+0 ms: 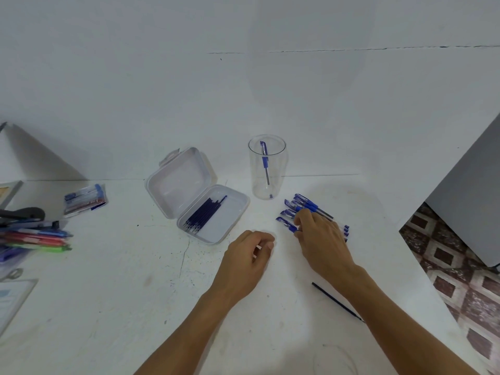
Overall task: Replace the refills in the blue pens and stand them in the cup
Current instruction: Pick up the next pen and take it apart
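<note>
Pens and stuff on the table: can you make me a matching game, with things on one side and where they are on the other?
Things
1. cup
2. bundle of refills
3. loose refill
4. right hand

Places
A. in the open case
B. on the row of blue pens
C. upright behind the row, one pen inside
D. alone on the table, away from the rest

Pairs: 1-C, 2-A, 3-D, 4-B
</note>
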Demonstrator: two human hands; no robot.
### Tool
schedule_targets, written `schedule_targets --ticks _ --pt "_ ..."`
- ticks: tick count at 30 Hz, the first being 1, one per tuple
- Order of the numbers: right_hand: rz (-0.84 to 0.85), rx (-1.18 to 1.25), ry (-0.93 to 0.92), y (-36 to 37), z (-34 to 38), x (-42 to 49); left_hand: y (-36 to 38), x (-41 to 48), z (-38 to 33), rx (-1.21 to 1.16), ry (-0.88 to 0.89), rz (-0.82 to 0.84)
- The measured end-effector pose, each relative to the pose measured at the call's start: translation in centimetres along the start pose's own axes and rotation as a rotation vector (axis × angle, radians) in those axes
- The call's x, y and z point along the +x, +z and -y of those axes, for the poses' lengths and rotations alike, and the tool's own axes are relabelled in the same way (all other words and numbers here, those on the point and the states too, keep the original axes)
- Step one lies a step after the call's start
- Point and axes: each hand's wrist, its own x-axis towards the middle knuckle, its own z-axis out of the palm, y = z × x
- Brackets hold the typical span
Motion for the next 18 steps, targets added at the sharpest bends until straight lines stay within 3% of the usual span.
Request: schedule_targets --ticks 4,8,18 --pt "0.04 0.237 0.081 -0.7 1.5 -0.5 -0.2 -0.1 -1.1 -0.062 -0.051 -0.019" --pt "0.14 0.041 -0.007 0.7 2.0 -1.3 0.1 0.2 -1.3 -0.057 -0.143 -0.001" --pt "0.29 -0.015 -0.114 1.2 2.1 -2.2 -0.5 -0.4 -0.4 -0.25 -0.232 -0.064"
